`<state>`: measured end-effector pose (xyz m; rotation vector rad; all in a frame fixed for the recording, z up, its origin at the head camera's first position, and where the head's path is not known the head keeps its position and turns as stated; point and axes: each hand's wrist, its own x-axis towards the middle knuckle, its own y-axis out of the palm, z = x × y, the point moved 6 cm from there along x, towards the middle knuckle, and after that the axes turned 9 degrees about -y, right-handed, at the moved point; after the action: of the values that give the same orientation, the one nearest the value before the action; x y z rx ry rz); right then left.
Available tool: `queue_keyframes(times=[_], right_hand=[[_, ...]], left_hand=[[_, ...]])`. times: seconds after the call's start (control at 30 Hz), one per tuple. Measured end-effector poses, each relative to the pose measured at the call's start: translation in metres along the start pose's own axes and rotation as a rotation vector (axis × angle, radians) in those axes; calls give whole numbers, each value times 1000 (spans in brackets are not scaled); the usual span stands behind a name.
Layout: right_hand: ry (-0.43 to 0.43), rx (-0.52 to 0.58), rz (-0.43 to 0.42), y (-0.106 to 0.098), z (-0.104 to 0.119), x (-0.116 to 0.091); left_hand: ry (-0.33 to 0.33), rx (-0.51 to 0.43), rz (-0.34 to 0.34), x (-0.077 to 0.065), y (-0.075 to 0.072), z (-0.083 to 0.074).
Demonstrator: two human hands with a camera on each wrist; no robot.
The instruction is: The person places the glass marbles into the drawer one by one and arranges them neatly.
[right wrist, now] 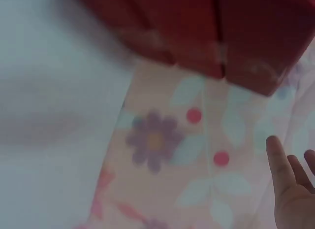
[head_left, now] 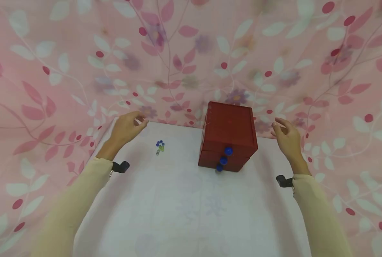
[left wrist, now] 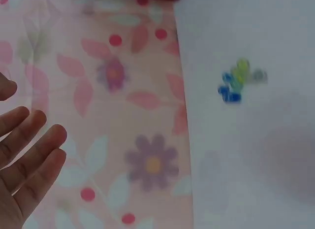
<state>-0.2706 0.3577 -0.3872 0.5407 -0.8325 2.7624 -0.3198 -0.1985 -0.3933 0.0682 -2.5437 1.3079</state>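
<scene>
In the head view my left hand (head_left: 127,127) hovers over the table's far left corner, fingers loosely bent with nothing between them. To its right lies a small cluster of glass marbles (head_left: 160,145), blue, yellow-green and clear. My right hand (head_left: 287,138) hangs in the air to the right of a dark red chest of drawers (head_left: 229,125), its fingers relaxed and holding nothing. Three round blue knobs (head_left: 223,160) stick out from the front of the chest. The left wrist view shows the marbles (left wrist: 236,83) blurred, apart from the spread fingers (left wrist: 42,155).
A white table (head_left: 178,207) carries the chest and the marbles. Pink floral cloth (head_left: 178,53) hangs behind the table and on both sides. Each wrist has a black camera (head_left: 120,167) strapped to it.
</scene>
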Motion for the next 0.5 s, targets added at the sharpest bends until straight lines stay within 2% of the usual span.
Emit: queue_keyframes(times=[0.13, 0.2, 0.3, 0.37, 0.5], right_hand=[[43, 356, -19, 25, 2, -1], [59, 440, 2, 35, 6, -3], [82, 429, 32, 45, 13, -10], [91, 397, 52, 49, 16, -13], [114, 403, 58, 52, 18, -16]], left_hand=[[27, -151, 29, -6, 29, -32], [19, -200, 63, -12, 45, -41], [-1, -272, 129, -21, 69, -47], [-14, -321, 173, -27, 85, -48], [-57, -403, 262, -36, 115, -47]])
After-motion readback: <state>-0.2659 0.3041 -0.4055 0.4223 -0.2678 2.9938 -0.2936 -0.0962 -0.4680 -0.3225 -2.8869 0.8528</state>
